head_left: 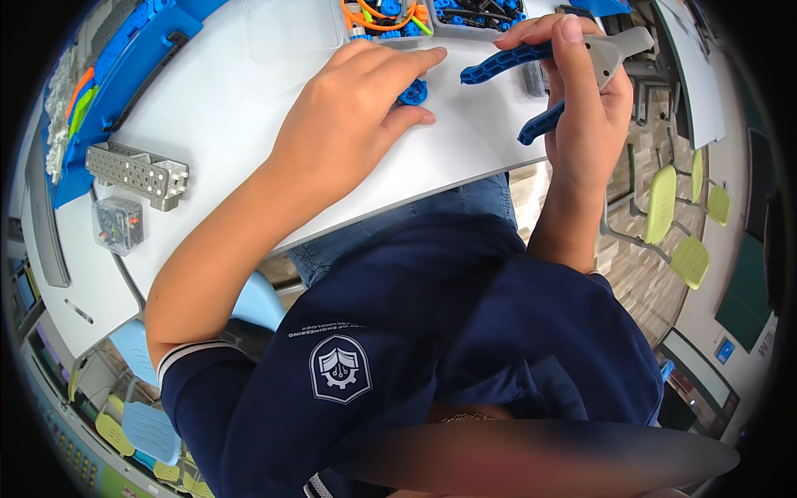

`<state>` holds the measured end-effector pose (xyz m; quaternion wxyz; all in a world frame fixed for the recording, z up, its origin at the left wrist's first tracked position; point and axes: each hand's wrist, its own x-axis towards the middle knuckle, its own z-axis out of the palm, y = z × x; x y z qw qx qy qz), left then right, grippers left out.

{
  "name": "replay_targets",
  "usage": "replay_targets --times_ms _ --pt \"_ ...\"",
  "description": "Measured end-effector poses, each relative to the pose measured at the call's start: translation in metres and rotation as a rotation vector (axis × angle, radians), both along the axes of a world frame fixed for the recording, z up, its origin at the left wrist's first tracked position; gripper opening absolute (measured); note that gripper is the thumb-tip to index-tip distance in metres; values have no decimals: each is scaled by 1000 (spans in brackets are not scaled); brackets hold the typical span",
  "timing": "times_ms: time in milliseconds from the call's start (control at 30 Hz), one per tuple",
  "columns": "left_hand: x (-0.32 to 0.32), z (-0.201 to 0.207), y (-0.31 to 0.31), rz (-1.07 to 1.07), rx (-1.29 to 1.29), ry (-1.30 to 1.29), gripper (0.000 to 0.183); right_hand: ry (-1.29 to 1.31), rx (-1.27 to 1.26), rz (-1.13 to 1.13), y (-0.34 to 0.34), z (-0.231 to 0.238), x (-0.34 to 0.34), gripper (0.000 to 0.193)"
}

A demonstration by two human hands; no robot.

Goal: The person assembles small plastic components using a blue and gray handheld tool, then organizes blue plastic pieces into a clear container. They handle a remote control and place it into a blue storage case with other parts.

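Observation:
My left hand rests at the table's far middle, its index finger stretched out and its thumb apart. Between thumb and index finger sits a small round blue plastic part. The other fingers are hidden behind the hand, and I cannot tell whether they touch the part. To the right, my right hand is raised near the table's edge and closed around pliers. Their grey head points right, away from the table, and the two blue handles spread apart toward my left hand.
Beyond my hands stand clear bins of small parts, blue, black and orange. A grey perforated block and a small clear box lie on the white table at left, beside a blue case. Green chairs stand to the right.

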<state>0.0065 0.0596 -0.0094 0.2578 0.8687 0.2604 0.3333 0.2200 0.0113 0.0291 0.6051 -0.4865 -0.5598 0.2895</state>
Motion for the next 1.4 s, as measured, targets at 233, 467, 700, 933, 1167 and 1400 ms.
replay_targets --times_ms 233,467,700,933,1167,1400 --pt "3 -3 -4 -8 -138 -44 61 232 -91 -212 -1 0 -34 22" --pt "-3 -4 -5 13 -72 -34 58 -135 -287 25 -10 14 -13 26" --pt "-4 -2 -6 43 -50 -13 51 -233 -420 1 -14 15 -12 22" --pt "-4 -1 -9 63 -42 32 36 -444 -461 59 -17 8 -12 23" --pt "-3 -1 -8 65 1 40 30 -1250 -203 -16 -25 11 -15 48" --pt "-3 -1 -10 79 13 -33 28 -1562 -197 81 -26 25 -12 49"
